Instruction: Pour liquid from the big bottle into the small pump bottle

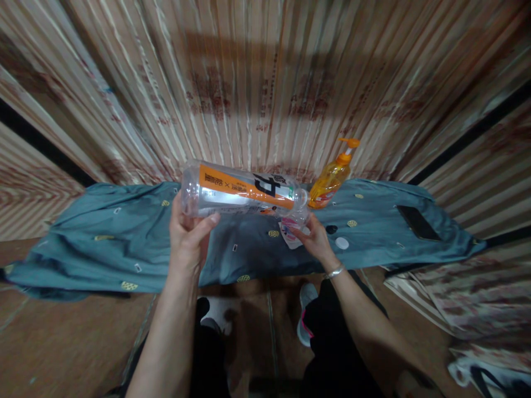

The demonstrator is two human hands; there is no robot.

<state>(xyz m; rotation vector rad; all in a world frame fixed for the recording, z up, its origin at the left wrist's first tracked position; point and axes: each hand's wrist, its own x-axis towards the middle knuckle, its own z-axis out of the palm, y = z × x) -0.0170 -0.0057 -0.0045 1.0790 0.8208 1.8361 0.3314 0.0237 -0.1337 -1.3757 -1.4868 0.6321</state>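
Observation:
My left hand (186,235) grips the base end of a large clear plastic bottle (240,193) with an orange and black label, held on its side above the table. The bottle's open mouth points right, over a small clear cup (292,228) with a pink print that my right hand (313,239) holds. A bracelet sits on my right wrist. A white bottle cap (342,242) lies on the cloth just right of my right hand, beside a dark round spot (331,229).
A teal cloth (103,243) with small patterns covers the table. An orange pump bottle (332,178) stands behind the cup. A black phone (417,222) lies at the right end. Striped curtain (265,83) hangs behind. Patterned fabric (456,309) is piled at lower right.

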